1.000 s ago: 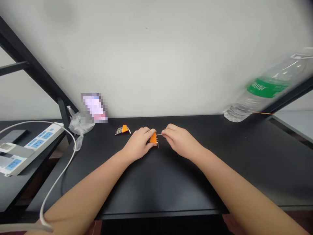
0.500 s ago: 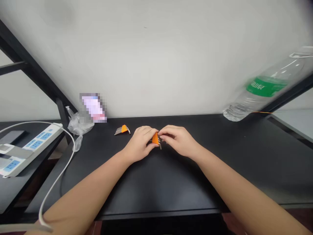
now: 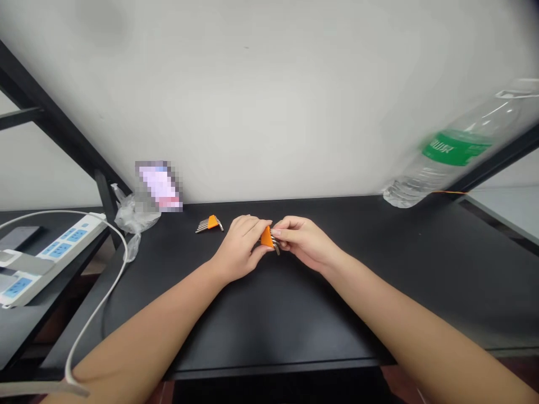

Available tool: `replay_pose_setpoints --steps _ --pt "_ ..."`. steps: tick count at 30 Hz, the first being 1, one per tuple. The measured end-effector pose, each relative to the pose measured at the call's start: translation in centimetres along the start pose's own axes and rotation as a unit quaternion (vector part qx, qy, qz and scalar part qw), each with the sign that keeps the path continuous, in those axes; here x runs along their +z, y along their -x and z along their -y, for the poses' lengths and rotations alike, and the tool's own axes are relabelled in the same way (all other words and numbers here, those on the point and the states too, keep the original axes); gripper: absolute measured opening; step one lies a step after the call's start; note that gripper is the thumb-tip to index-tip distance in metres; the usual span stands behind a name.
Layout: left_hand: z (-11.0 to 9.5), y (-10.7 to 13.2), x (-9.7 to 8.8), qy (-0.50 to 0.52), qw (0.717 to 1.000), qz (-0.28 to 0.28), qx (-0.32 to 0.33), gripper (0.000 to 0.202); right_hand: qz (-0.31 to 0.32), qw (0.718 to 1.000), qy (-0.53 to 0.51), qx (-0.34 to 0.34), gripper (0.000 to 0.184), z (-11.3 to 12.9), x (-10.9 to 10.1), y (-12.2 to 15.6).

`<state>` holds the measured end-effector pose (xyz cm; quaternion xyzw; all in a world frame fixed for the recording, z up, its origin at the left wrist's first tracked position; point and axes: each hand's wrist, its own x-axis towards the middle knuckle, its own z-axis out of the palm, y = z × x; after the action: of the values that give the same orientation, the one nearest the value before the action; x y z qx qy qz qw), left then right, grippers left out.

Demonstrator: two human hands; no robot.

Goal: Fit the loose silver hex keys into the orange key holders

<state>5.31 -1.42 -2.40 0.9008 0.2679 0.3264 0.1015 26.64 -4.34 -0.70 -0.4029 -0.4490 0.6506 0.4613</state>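
Observation:
My left hand (image 3: 241, 247) is closed round an orange hex key holder (image 3: 266, 237), its thumb below and fingers above. Bent metal ends of several hex keys (image 3: 275, 246) stick out on the holder's right side. There my right hand (image 3: 304, 238) pinches one of these ends between thumb and forefinger; the fingertips partly hide which one. To the left on the black table lies a second orange holder (image 3: 213, 222) with several hex keys in it, touched by neither hand.
A phone with a blurred screen (image 3: 160, 185) leans at the wall beside a clear plastic bag (image 3: 133, 216). On the left are a white power strip (image 3: 59, 249) and a white cable (image 3: 99, 300) crossing my left forearm. A large water bottle (image 3: 446, 154) stands at the right.
My right thumb and fingers have closed more firmly on the hex key ends, and the hand has turned slightly. The left hand keeps its hold on the holder. The view has shifted a little.

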Motion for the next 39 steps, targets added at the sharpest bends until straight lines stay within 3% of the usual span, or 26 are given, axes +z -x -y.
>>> replay_pose_setpoints --steps 2,4,6,8,10,12,15,19,26,29,35,39 --pt "0.1 -0.1 -0.1 0.000 1.000 0.016 -0.006 0.047 0.007 0.998 0.059 0.002 0.031 0.2 -0.3 -0.1" --pt "0.0 -0.2 -0.2 0.003 0.999 0.035 -0.014 0.047 0.002 0.981 0.191 -0.031 0.033 0.5 -1.1 -0.2" --pt "0.0 -0.3 -0.4 0.000 0.998 0.051 -0.025 0.048 -0.026 0.919 0.379 -0.101 0.034 0.9 -2.2 -0.1" --pt "0.0 -0.4 -0.5 -0.004 0.997 0.063 -0.037 0.049 -0.062 0.818 0.551 -0.154 0.026 1.1 -3.5 -0.1" --pt "0.0 -0.3 -0.6 0.001 0.996 0.077 -0.046 0.050 -0.074 0.741 0.653 -0.136 0.016 1.0 -4.7 -0.1" --pt "0.2 -0.2 -0.4 0.008 0.995 0.090 -0.052 0.049 -0.062 0.700 0.705 -0.095 0.015 0.7 -5.3 -0.3" --pt "0.4 0.0 0.0 0.009 0.993 0.103 -0.057 0.049 -0.039 0.672 0.738 -0.054 0.006 0.2 -5.1 -0.5" --pt "0.8 0.2 0.4 0.006 0.994 0.095 -0.059 0.051 -0.018 0.663 0.746 -0.060 0.013 0.1 -3.5 -0.1" --pt "0.9 0.2 0.4 0.001 0.994 0.081 -0.075 0.050 0.011 0.750 0.648 -0.133 0.014 1.5 -1.8 0.8" --pt "0.7 0.1 0.4 0.004 0.994 0.083 -0.072 0.047 0.032 0.769 0.614 -0.173 0.010 1.8 -1.7 0.7" --pt "0.5 0.0 0.2 0.015 0.992 0.095 -0.080 0.046 0.040 0.775 0.594 -0.211 0.012 1.7 -1.7 0.7" --pt "0.6 0.0 0.1 0.008 0.992 0.107 -0.072 0.047 0.048 0.763 0.603 -0.227 0.015 2.0 -2.0 0.9"
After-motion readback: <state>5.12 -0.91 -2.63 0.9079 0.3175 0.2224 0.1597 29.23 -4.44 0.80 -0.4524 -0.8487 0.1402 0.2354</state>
